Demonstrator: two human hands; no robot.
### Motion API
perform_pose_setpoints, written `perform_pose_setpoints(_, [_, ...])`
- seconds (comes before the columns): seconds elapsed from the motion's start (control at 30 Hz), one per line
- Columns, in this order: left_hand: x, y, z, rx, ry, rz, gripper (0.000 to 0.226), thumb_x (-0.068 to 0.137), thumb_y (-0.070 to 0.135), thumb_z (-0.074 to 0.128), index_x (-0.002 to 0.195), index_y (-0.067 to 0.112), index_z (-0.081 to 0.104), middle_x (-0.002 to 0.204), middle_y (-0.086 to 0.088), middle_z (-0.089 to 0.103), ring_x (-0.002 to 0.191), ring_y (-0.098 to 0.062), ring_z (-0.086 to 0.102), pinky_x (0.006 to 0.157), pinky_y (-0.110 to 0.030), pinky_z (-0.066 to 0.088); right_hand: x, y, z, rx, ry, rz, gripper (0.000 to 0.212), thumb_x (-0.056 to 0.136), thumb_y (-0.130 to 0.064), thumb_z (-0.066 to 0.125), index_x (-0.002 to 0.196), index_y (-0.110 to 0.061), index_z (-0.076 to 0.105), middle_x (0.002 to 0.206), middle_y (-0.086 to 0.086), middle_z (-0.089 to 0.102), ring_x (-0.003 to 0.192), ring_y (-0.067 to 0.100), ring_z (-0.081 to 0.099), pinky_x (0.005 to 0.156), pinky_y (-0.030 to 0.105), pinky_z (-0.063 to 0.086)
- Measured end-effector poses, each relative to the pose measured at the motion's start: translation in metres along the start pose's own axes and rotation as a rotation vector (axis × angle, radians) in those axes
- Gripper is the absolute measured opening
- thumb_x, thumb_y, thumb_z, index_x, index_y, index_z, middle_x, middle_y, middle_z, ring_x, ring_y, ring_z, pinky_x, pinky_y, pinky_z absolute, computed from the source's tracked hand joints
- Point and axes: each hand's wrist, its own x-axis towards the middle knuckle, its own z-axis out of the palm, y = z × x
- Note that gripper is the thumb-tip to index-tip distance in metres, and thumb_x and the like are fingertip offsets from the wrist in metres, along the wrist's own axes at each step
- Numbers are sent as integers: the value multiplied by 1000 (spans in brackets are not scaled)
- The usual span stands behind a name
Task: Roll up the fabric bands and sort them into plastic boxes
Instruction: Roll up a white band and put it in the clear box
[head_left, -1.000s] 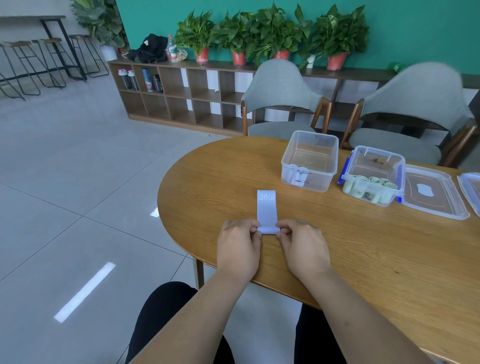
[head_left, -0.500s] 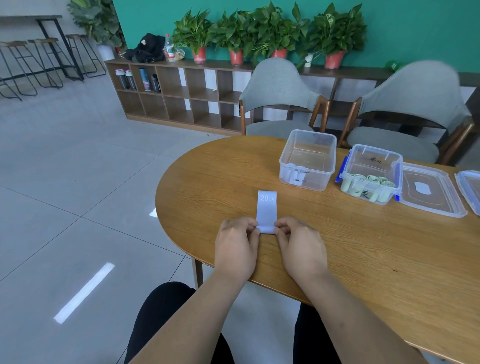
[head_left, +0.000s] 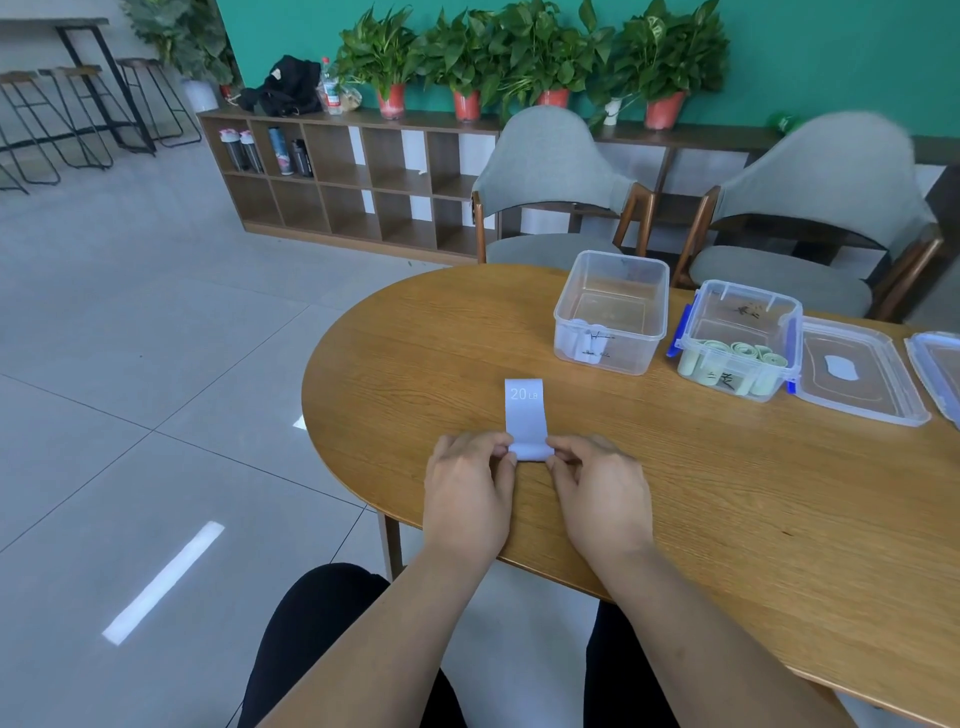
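At the near surface (head_left: 675, 519) edge, left hand (head_left: 467, 493) and right hand (head_left: 602, 493) pinch the soft, light band's (head_left: 524, 415) rolled end, fingers curled at its sides.

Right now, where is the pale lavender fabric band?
Head view: the pale lavender fabric band lies on the oval wooden table, its near end pinched between left hand and right hand.

Bare forearms (head_left: 410, 623), plain black trousers (head_left: 296, 639)
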Motion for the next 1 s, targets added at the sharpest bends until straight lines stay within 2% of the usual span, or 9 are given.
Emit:
perform_pose_setpoints(0.17, [0, 0, 0, -24, -15, -8, 12, 95, 23, 72, 105, 30, 72, 95, 20, 70, 95, -8, 53, 85, -34, 53, -1, -2, -3, 51, 12, 49, 24, 95, -24, 71, 118, -32, 73, 96, -16, 71, 81, 8, 66, 74, 30, 53])
perform_pose_setpoints(0.3, [0, 2, 0, 10, -14, 11, 10, 94, 24, 71, 102, 30, 72, 97, 18, 70, 95, -11, 53, 86, -35, 51, 0, -2, 0, -3, 27, 25, 16, 97, -28, 69, 112, -30, 75, 104, -14, 72, 85, 11, 68, 72, 30, 51])
perform_pose_setpoints(0.47, [0, 1, -1, 41, -39, 1, 23, 87, 18, 74, 106, 31, 73, 97, 18, 69, 96, -13, 55, 89, -37, 49, -2, -3, 2, -50, 8, 8, 24, 93, -25, 73, 116, -30, 74, 102, -13, 69, 88, 13, 67, 71, 30, 51])
perform_pose_setpoints(0.6, [-1, 0, -1, 37, -31, 7, 17, 93, 21, 72, 107, 30, 75, 98, 17, 71, 95, -13, 57, 88, -38, 50, 0, -1, 1, -49, -12, 33, 23, 98, -26, 68, 119, -29, 75, 107, -11, 69, 90, 14, 66, 70, 27, 44])
perform_pose_setpoints(0.83, [0, 1, -1, 26, -41, -10, 18, 97, 25, 68, 114, 31, 72, 98, 18, 71, 96, -11, 55, 90, -38, 49, 0, -4, 0, -117, -56, 28, 26, 104, -30, 58, 127, -29, 71, 114, -6, 65, 99, 21, 64, 70, 32, 46])
perform_pose_setpoints(0.9, [1, 3, -1, 8, -45, -29, 16, 97, 26, 68, 112, 32, 70, 97, 19, 70, 96, -10, 55, 91, -37, 48, 0, -6, -1, -91, -32, 34, 26, 103, -29, 60, 127, -29, 70, 113, -8, 68, 100, 20, 65, 73, 32, 49])
perform_pose_setpoints(1.0, [1, 4, -2, 15, -42, -19, 10, 96, 25, 69, 105, 31, 70, 97, 19, 71, 97, -12, 56, 90, -39, 49, 1, -6, -3, -20, -7, 60, 23, 100, -28, 65, 121, -31, 71, 105, -14, 70, 95, 13, 66, 72, 28, 45])
